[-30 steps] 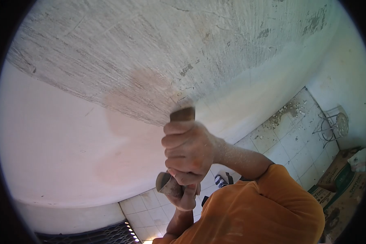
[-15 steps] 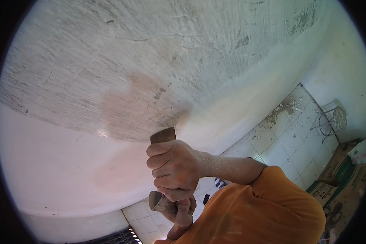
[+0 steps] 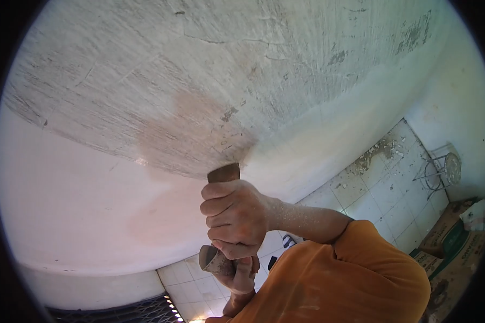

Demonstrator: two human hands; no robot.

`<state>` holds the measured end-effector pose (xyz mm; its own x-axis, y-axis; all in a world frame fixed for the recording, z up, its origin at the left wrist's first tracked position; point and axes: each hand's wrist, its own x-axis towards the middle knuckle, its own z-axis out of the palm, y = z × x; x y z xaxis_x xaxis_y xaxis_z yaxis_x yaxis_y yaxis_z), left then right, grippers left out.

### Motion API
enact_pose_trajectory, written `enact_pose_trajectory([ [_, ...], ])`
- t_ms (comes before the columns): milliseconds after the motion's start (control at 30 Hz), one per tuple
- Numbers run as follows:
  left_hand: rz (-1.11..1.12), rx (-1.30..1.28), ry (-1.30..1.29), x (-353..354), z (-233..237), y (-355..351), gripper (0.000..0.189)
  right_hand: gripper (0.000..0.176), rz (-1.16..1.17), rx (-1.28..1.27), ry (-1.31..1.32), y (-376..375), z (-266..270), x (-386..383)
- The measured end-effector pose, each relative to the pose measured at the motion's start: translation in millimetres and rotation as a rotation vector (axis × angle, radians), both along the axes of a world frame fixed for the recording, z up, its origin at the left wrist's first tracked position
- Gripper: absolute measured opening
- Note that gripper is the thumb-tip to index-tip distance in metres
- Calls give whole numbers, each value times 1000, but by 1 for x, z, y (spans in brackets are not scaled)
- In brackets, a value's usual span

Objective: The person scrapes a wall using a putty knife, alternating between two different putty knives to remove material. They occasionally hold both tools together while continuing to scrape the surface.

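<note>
My right hand (image 3: 236, 215) is closed in a fist around a scraper. Its wide, brownish blade (image 3: 224, 173) sticks out above the knuckles, with its edge at or close to the wall. Just below, my left hand (image 3: 243, 275) is closed around a dusty, flared tool end (image 3: 215, 261). Whether that piece belongs to the scraper or is a separate tool is hidden by the hands. Ahead is the wall (image 3: 161, 70), its scraped grey, scratched upper part meeting smooth white paint (image 3: 91, 204). Pale dust covers my right forearm.
White floor tiles (image 3: 361, 207) run along the wall's foot, with flaked debris (image 3: 374, 153) on them. A round-seated metal stool (image 3: 447, 169) stands by the far wall. Cardboard boxes (image 3: 452, 269) are at the right, and a dark metal lattice (image 3: 118, 312) at the bottom left.
Both hands and the scraper sit slightly farther right and higher in view. The wall has shifted in view as well, so the camera has turned a little. Both grips look the same.
</note>
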<state>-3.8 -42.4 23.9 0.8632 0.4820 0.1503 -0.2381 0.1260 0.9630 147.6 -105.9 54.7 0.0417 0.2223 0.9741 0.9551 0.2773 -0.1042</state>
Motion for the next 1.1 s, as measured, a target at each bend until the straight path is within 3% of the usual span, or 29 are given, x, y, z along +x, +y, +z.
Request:
enact_pose_trajectory([
  [233, -37, -18, 41, 0, 1, -5, 46, 22, 50, 62, 40, -3, 5, 0],
  [400, -111, 191, -18, -4, -7, 16, 42, 23, 23, 76, 32, 1, -3, 0],
  [467, -97, -10, 9, 0, 3, 13, 30, 23, -27, 98, 6, 3, -2, 1],
  [600, -135, 139, 7, 15, 4, 19, 30, 22, -93, 85, -41, -13, 5, 9],
  [767, -134, 41, -66, 2, -19, 17, 29, 24, -1, 155, -25, 3, -17, 4],
  [900, -89, 242, 6, 4, -8, 21, 24, 25, -46, 172, -16, -13, -1, 10],
  [1000, -124, 147, 11, -6, -13, 18, 28, 23, 15, 79, 24, 0, -18, -1],
  [1100, -97, 147, 18, 3, -3, 14, 33, 24, -17, 140, -11, -7, -7, 8],
])
